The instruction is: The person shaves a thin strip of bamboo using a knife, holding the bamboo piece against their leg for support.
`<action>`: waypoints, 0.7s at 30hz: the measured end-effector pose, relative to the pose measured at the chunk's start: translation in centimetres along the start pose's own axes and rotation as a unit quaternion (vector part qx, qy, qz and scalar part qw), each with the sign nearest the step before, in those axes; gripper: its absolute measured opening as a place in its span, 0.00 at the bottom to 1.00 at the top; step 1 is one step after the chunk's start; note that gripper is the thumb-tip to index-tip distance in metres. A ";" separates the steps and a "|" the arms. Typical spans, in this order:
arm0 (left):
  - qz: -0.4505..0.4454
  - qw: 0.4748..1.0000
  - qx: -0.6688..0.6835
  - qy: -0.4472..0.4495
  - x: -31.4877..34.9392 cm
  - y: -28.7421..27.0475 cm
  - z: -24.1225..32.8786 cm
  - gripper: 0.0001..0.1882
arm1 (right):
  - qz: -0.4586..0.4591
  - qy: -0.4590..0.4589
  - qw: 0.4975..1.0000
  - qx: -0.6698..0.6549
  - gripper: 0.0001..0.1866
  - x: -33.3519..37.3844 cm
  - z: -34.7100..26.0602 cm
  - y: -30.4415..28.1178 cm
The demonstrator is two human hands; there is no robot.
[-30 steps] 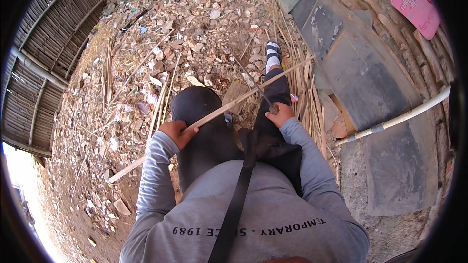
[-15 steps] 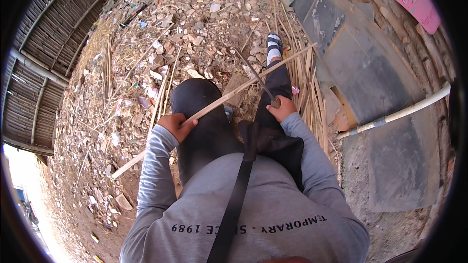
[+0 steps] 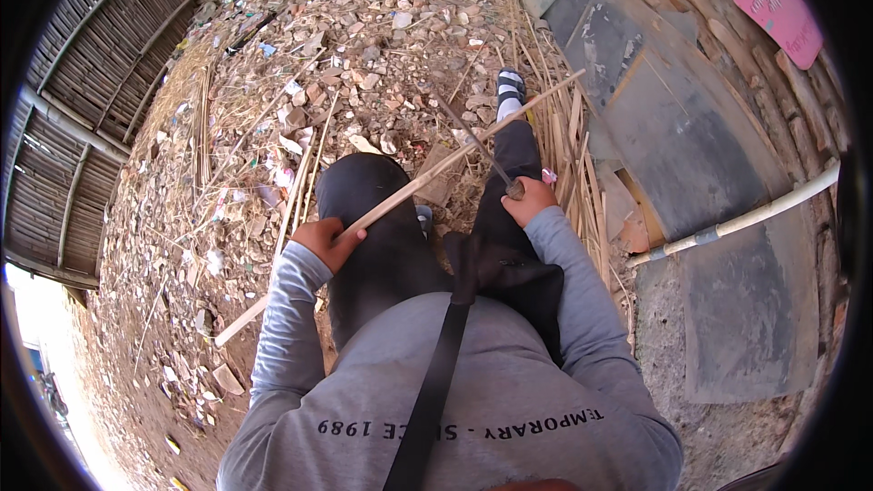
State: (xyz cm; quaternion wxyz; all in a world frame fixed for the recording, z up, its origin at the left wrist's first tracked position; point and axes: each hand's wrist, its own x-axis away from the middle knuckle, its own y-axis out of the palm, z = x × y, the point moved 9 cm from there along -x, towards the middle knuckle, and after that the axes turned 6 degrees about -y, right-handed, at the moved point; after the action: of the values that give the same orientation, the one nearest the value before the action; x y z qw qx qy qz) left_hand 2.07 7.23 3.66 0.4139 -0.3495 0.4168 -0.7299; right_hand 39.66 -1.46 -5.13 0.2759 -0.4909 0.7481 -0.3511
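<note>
My left hand [image 3: 329, 244] is closed around a long, pale bamboo strip [image 3: 418, 185], with the thumb along it. The strip slants over my left thigh, from beside my left forearm up to the right past my lower leg. In my right hand [image 3: 529, 203] is the handle of a knife [image 3: 494, 164] with a long, narrow, dark blade. The blade points away and to the left, crossing the strip in view above my right leg. Its far end is blurred, and I cannot tell whether blade and strip touch.
Several bamboo strips [image 3: 575, 141] lie by my right leg, and more [image 3: 307, 164] beyond my left knee. Broken brick and litter [image 3: 364, 64] cover the ground. Dark flat sheets [image 3: 677, 145] and a pale pole [image 3: 755, 212] are on the right; a bamboo wall [image 3: 86, 64] stands left.
The strip has shifted slightly, its upper end a little left. The knife's blade tip has moved slightly left and blurs. Both hands keep their holds.
</note>
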 end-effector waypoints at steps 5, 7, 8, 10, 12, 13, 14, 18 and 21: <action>0.006 1.000 0.007 0.000 0.1 -0.1 0.2 0.27 | -0.039 -0.009 0.998 0.057 0.17 -1.1 -2.1 -2.6; 0.012 1.000 0.007 0.008 0.1 0.0 -0.1 0.27 | -0.062 -0.006 0.996 0.060 0.17 -1.0 -2.8 -2.2; 0.016 1.000 0.007 0.012 0.1 -0.1 -0.1 0.27 | -0.062 -0.011 0.997 0.048 0.18 -0.9 -3.5 -2.0; 0.000 1.000 0.016 0.003 0.1 -0.2 -0.2 0.26 | -0.063 -0.024 0.997 0.041 0.18 -1.1 -4.0 -1.9; -0.004 1.000 0.027 0.003 0.1 -0.2 -0.1 0.26 | -0.067 -0.042 0.996 0.050 0.19 -1.5 -3.7 -2.2; 0.002 0.999 0.035 0.010 -0.1 -0.2 0.1 0.27 | -0.078 -0.020 0.995 0.062 0.18 -1.9 -3.2 -2.4; 0.009 0.999 0.043 0.017 -0.2 -0.3 0.2 0.27 | -0.090 0.002 0.993 0.075 0.17 -2.2 -2.8 -2.6; -0.007 1.000 0.026 0.012 -0.3 -0.1 -0.4 0.27 | -0.125 -0.003 0.988 0.086 0.17 -2.0 -4.7 -1.9; -0.032 0.999 0.035 0.005 -0.4 0.0 -0.8 0.28 | -0.145 -0.024 0.984 0.097 0.18 -2.3 -6.1 -1.9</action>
State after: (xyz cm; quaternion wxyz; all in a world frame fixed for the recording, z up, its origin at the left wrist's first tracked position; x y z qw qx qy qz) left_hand 1.52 7.81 3.24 0.4007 -0.3442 0.3816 -0.7585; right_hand 36.88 1.70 0.24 0.2858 -0.5734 0.6246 -0.4465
